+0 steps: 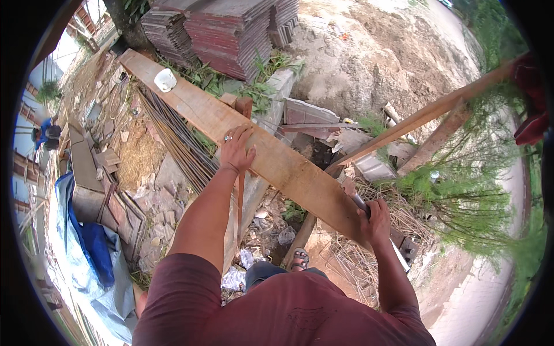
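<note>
A long wooden plank (288, 171) runs slantwise from the far left to the near right in front of me. My left hand (236, 151) lies on its top, fingers outstretched, with a ring on one finger. Around a grey, metal-looking tool (360, 203) at the plank's near right end, the fingers of my right hand (377, 222) are closed. The grip hides much of that tool, so its kind cannot be made out. A small white cup-like container (165, 80) rests on the plank's far part.
Wooden supports (245, 106) stand beside the plank. Long thin rods (176, 135) lie to its left, with stacked sheets (222, 37) behind. A slanting beam (427, 115) and feathery branches (461, 202) reach in at right. A blue tarp (92, 242) lies left; rubble and wire cover the ground.
</note>
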Available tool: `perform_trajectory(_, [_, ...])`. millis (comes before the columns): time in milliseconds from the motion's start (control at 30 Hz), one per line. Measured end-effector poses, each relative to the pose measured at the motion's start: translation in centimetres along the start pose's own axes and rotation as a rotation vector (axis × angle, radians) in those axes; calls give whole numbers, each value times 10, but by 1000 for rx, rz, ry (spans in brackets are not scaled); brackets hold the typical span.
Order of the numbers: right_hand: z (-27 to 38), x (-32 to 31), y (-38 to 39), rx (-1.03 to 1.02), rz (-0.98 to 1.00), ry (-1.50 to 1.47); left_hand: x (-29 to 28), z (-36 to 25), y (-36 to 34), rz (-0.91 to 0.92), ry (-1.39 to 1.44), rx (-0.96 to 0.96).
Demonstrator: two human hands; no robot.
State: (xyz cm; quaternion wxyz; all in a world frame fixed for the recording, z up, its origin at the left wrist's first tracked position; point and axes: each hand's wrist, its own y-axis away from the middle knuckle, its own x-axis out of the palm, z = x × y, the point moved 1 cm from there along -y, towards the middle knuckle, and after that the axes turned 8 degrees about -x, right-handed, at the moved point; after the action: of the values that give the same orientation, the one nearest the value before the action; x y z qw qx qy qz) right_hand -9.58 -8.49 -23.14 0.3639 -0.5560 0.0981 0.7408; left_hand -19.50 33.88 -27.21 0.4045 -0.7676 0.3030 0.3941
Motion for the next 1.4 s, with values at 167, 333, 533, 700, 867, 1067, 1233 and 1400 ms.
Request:
perform_trajectory(167, [64,17,-57,-76,9,-118,-6,0,5,25,20,-75])
perform_trajectory(333, [120,52,-111,-158,57,-198,-1,8,10,-8,-4,-64])
perform_trajectory(533, [123,99,-106,-387,2,245,4,6,11,-23,-6,-91])
perform_trajectory(700, [137,99,-110,-319,183,269,7,16,28,-200,126,-126])
perform_trajectory(867, [123,111,-108,-268,106,279,51,-26,173,-530,656,-666])
perform_trajectory(1067, [130,113,-105,-334,57,311,220,-53,543,269,955,-2298])
perform_trajectory(1233, [126,114,-109,-295,77,288,226,35,643,898,-55,-1150])
perform_trajectory(1400, [133,114,-110,-288,134,337,145,134,475,59,457,-1574])
